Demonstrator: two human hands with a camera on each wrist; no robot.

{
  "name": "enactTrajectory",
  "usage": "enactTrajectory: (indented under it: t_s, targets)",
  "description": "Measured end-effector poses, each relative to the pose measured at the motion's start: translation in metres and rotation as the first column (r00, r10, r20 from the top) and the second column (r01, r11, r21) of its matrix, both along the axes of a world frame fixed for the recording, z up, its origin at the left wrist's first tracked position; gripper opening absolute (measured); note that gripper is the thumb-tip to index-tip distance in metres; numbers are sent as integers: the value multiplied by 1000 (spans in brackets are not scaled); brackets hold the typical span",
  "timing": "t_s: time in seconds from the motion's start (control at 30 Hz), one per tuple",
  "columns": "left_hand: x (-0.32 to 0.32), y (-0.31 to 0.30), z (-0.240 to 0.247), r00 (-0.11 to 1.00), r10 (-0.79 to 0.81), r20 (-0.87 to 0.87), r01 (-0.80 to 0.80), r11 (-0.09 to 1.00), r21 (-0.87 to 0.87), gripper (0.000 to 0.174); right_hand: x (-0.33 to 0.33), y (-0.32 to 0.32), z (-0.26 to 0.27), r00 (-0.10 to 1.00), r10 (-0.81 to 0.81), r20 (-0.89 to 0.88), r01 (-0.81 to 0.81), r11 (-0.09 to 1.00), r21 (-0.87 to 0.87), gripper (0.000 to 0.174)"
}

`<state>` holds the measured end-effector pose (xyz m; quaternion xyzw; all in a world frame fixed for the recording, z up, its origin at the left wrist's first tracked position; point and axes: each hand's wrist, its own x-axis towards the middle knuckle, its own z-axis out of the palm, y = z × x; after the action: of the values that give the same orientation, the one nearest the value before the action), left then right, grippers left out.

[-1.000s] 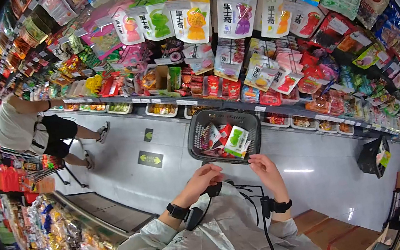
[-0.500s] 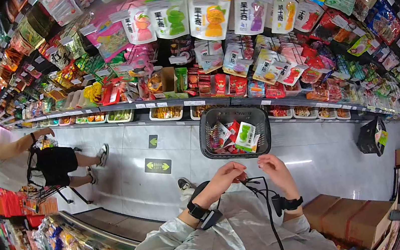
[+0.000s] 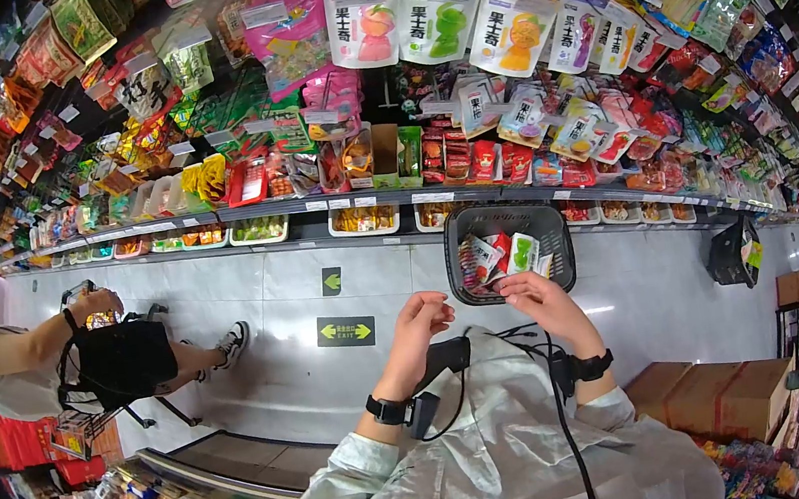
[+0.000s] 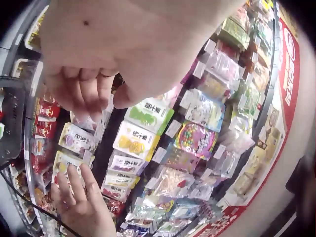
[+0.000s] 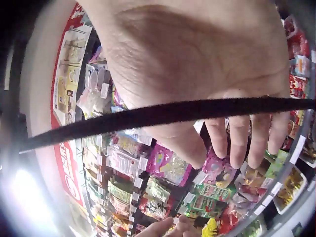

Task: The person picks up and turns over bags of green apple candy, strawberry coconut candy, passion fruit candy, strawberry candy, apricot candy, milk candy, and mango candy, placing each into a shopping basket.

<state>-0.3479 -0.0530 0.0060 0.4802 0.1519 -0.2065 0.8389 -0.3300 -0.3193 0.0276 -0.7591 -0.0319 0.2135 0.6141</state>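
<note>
In the head view my left hand [image 3: 417,336] is raised in front of my body, fingers loosely bent, holding nothing. My right hand [image 3: 551,308] is held up beside it, fingers relaxed and empty, near the front rim of a dark grey basket [image 3: 566,248]. Inside the basket lie a green-and-white pouch [image 3: 522,253] and several red and white packets. The left wrist view shows the left hand [image 4: 113,54] with drooping fingers and the right hand [image 4: 83,202] below. In the right wrist view the right hand [image 5: 202,74] hangs relaxed, with a dark cable crossing in front.
A shelf edge [image 3: 293,207] runs behind the basket, with snack pouches hanging above it. Another person [image 3: 22,370] stands with a cart at the left. Cardboard boxes [image 3: 712,400] sit at the lower right, a black basket [image 3: 731,256] at the right, and a bin of snacks at the lower left.
The head view has turned leftward, so the basket and shelves appear further right. My hands have moved apart from each other, both still empty.
</note>
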Motion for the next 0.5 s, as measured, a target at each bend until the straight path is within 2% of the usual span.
enactTrajectory:
  t_s: [0.23,0.5]
  targets:
    - [6,40,-18,977,184,-108,-194,977,-92,18,48,41,2,996,86,-18,-86,996,-11,32]
    - [63,85,-25,939,332,-84,-335,942,-22,16,157,85,-5,994,51,99,-54,998,26,28]
